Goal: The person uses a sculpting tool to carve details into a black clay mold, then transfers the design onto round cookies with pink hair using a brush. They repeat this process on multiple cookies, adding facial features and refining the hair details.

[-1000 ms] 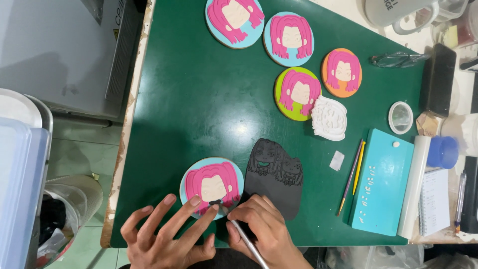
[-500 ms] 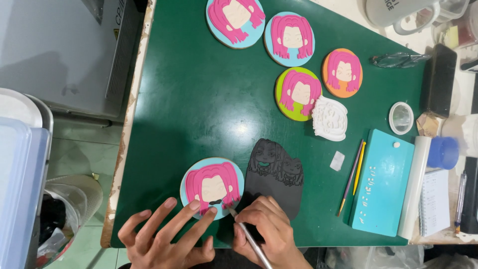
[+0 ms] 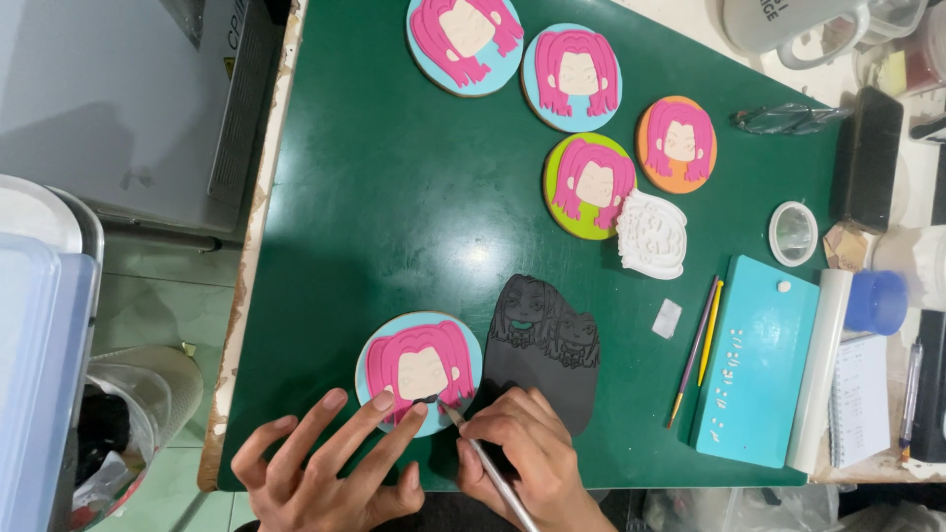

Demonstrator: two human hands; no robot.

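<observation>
A round cookie (image 3: 419, 366) with a light blue base, pink hair and a pale face lies near the front edge of the green mat (image 3: 414, 217). My left hand (image 3: 320, 468) rests flat with spread fingers, two fingertips touching the cookie's lower edge. My right hand (image 3: 522, 453) grips a thin metal-handled tool (image 3: 488, 463) whose tip meets the cookie at a small dark piece below the face. A black rolled sheet with stamped figures (image 3: 544, 347) lies just right of the cookie, partly under my right hand.
Several finished pink-haired cookies (image 3: 576, 77) lie at the far side. A white cutter (image 3: 650, 234), a turquoise board (image 3: 754, 365), two thin tools (image 3: 698, 347), a white rolling pin (image 3: 818, 369) and a small round dish (image 3: 792, 233) are at right. A grey appliance (image 3: 138, 99) stands left.
My left hand's fingers have shifted slightly on the cookie's edge. The tool tip stays at the cookie; otherwise nothing has moved.
</observation>
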